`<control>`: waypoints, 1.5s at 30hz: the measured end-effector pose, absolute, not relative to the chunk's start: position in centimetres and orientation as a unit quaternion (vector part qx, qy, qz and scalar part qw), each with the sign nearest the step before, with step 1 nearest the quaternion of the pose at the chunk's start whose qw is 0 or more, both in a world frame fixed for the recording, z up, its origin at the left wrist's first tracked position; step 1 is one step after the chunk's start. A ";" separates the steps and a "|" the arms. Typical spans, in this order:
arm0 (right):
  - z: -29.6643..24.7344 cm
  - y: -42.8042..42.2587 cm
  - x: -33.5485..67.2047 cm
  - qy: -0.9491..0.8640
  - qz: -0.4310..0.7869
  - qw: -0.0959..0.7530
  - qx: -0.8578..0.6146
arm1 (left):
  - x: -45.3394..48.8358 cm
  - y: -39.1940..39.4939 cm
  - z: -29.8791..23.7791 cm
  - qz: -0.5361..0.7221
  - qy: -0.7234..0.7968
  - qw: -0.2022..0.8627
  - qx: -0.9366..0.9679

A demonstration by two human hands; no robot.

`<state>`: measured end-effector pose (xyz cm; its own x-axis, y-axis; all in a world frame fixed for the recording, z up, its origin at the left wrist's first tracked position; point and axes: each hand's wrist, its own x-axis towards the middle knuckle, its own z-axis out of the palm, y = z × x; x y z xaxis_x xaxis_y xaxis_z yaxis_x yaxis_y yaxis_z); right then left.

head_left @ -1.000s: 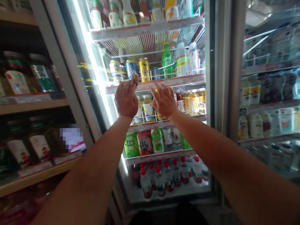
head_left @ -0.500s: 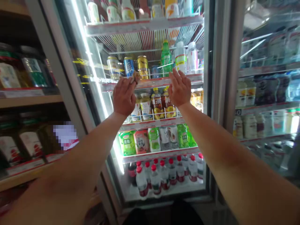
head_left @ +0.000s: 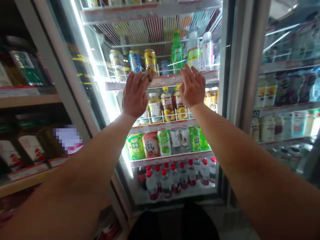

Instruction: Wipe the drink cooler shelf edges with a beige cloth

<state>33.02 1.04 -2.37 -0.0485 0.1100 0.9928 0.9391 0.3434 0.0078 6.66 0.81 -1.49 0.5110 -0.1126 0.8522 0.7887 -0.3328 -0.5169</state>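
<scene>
My left hand (head_left: 135,95) is closed on a crumpled brown cloth (head_left: 149,75), which sticks out past the fingertips. The cloth is in front of the lower part of a gold can (head_left: 150,59), beside a blue can (head_left: 135,61). My right hand (head_left: 193,86) is raised palm forward, fingers stretched and slightly apart, holding nothing. It is just below a green bottle (head_left: 177,50) and a clear bottle with a yellow-green label (head_left: 194,51). Thin light streaks suggest glass before the drinks; whether either hand touches it I cannot tell.
Lower cooler shelves hold brown tea bottles (head_left: 168,105), green and red drink cartons (head_left: 151,145) and several red-capped water bottles (head_left: 166,183). A metal door frame (head_left: 240,66) stands at right, with another cooler beyond. Wooden shelves (head_left: 27,101) with jars line the left.
My left hand and the cloth have shifted slightly right across the cans. My right hand has stayed nearly in place. The view has tipped down a little.
</scene>
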 end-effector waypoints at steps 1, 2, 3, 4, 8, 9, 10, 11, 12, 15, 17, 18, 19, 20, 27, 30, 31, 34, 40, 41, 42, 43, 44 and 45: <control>-2.4 1.0 33.1 -0.616 -0.384 0.540 -0.426 | 6.5 1.0 -1.4 -0.448 -0.246 0.518 -0.685; -2.4 1.0 33.1 -0.616 -0.385 0.539 -0.426 | 6.3 1.3 -1.2 -0.476 -0.254 0.512 -0.669; -2.4 1.1 33.1 -0.617 -0.386 0.537 -0.427 | 6.1 1.6 -1.0 -0.510 -0.267 0.504 -0.644; -2.4 1.1 33.1 -0.617 -0.386 0.535 -0.429 | 5.9 1.8 -0.9 -0.546 -0.286 0.494 -0.613; -2.4 1.0 33.1 -0.618 -0.386 0.532 -0.432 | 6.1 1.8 -1.0 -0.615 -0.342 0.459 -0.542; -2.4 1.0 33.0 -0.617 -0.386 0.533 -0.431 | 6.3 1.5 -1.2 -0.600 -0.338 0.462 -0.560; -2.4 1.0 33.0 -0.616 -0.386 0.535 -0.431 | 6.6 1.2 -1.4 -0.575 -0.327 0.467 -0.587; -2.4 1.0 33.0 -0.616 -0.385 0.537 -0.430 | 6.8 0.8 -1.6 -0.543 -0.314 0.473 -0.619; -2.4 1.0 33.0 -0.615 -0.383 0.539 -0.430 | 6.9 0.6 -1.7 -0.510 -0.300 0.479 -0.649; -2.5 1.0 33.0 -0.619 -0.379 0.539 -0.428 | 6.8 0.4 -1.7 -0.484 -0.270 0.490 -0.673; -2.5 1.1 33.1 -0.620 -0.379 0.539 -0.427 | 6.5 0.8 -1.5 -0.540 -0.277 0.492 -0.624; -2.5 1.1 33.1 -0.620 -0.380 0.539 -0.425 | 6.3 0.9 -1.4 -0.570 -0.287 0.489 -0.594; -2.5 1.1 33.1 -0.620 -0.380 0.541 -0.423 | 6.3 1.1 -1.4 -0.591 -0.297 0.485 -0.572; -2.5 1.2 33.1 -0.620 -0.380 0.541 -0.422 | 6.3 1.1 -1.5 -0.594 -0.302 0.484 -0.567; -2.5 1.0 33.0 -0.616 -0.382 0.538 -0.431 | 7.1 0.4 -1.9 -0.472 -0.288 0.499 -0.668; -2.5 0.9 33.0 -0.611 -0.390 0.539 -0.430 | 6.8 0.5 -1.9 -0.540 -0.292 0.485 -0.623; -2.5 0.8 33.0 -0.609 -0.390 0.540 -0.430 | 6.7 0.6 -1.9 -0.547 -0.290 0.483 -0.619; -2.6 0.6 32.9 -0.609 -0.386 0.543 -0.431 | 6.8 0.5 -2.0 -0.512 -0.269 0.487 -0.654; -2.7 0.6 33.0 -0.610 -0.385 0.540 -0.434 | 6.9 0.4 -2.0 -0.520 -0.297 0.484 -0.639; -2.7 0.6 33.0 -0.610 -0.385 0.541 -0.432 | 6.9 0.4 -2.0 -0.546 -0.314 0.484 -0.608; -2.7 0.7 33.0 -0.611 -0.385 0.542 -0.430 | 6.9 0.4 -2.1 -0.565 -0.326 0.483 -0.585; -2.7 0.7 33.0 -0.612 -0.383 0.543 -0.429 | 7.0 0.3 -2.2 -0.570 -0.330 0.483 -0.577; -2.7 0.7 33.0 -0.614 -0.379 0.543 -0.429 | 7.1 0.2 -2.3 -0.555 -0.326 0.486 -0.591; -2.7 0.7 33.0 -0.617 -0.375 0.543 -0.429 | 7.2 0.0 -2.4 -0.524 -0.315 0.491 -0.621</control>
<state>32.95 0.68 -2.75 -0.0416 0.1225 0.9916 0.9367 0.3501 -0.0040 7.23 0.01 -2.38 0.2531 -0.1231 0.9596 0.9051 -0.3202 -0.2798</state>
